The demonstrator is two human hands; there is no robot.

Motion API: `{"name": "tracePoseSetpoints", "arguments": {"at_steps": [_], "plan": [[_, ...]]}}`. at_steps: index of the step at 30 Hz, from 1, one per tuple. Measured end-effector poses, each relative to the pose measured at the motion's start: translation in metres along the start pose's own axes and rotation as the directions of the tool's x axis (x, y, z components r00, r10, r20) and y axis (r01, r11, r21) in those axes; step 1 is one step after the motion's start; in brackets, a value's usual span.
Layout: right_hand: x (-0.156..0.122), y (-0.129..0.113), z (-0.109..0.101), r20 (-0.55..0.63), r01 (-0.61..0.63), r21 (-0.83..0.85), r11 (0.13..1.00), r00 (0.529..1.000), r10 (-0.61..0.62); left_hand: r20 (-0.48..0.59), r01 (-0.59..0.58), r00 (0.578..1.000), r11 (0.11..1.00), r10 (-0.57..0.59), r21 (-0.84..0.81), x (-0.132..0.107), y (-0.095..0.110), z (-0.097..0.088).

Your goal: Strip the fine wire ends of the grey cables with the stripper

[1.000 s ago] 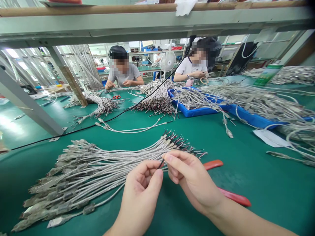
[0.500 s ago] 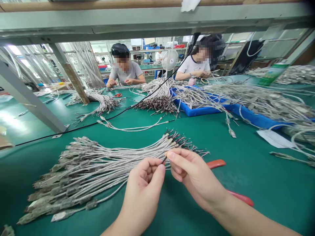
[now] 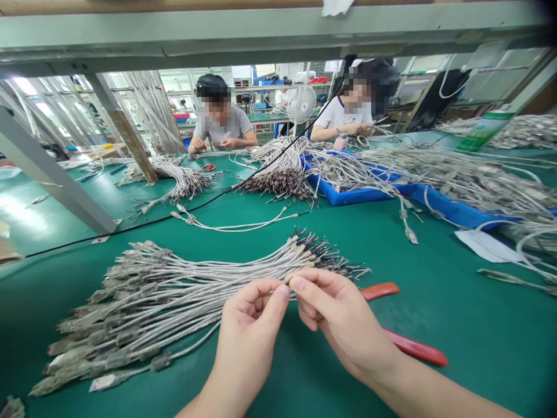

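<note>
My left hand (image 3: 248,331) and right hand (image 3: 343,319) are together, fingertips pinched on a cable (image 3: 292,296) at the near edge of the cable bundle (image 3: 174,296). The bundle fans out to the left of my hands, and its dark wire tips (image 3: 326,258) splay just beyond my right fingers. Red-handled cutters (image 3: 378,291) lie right under my right hand on the green mat (image 3: 456,331). Farther ahead of my hands are a loose white cable (image 3: 235,226) and a blue tray (image 3: 348,197) heaped with more cables.
</note>
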State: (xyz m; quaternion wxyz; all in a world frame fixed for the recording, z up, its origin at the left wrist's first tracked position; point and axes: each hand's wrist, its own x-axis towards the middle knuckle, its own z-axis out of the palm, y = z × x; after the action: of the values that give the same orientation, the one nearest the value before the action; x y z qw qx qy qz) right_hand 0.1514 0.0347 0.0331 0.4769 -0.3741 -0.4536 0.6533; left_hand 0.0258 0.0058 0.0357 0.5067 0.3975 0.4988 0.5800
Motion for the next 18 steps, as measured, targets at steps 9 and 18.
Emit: {"name": "tracePoseSetpoints", "arguments": {"at_steps": [9, 18], "plan": [[0.0001, 0.0025, -0.0001, 0.034, -0.009, 0.055, 0.998, 0.999, 0.008, -0.063, 0.082, 0.995, 0.996, -0.081, 0.014, 0.0002, -0.0004, -0.0041], [-0.0008, 0.0037, 0.0, 0.007, -0.025, 0.049, 0.998, 1.0, 0.025, -0.051, 0.055, 0.997, 0.998, -0.056, -0.022, 0.0018, 0.0041, -0.0008]]}}
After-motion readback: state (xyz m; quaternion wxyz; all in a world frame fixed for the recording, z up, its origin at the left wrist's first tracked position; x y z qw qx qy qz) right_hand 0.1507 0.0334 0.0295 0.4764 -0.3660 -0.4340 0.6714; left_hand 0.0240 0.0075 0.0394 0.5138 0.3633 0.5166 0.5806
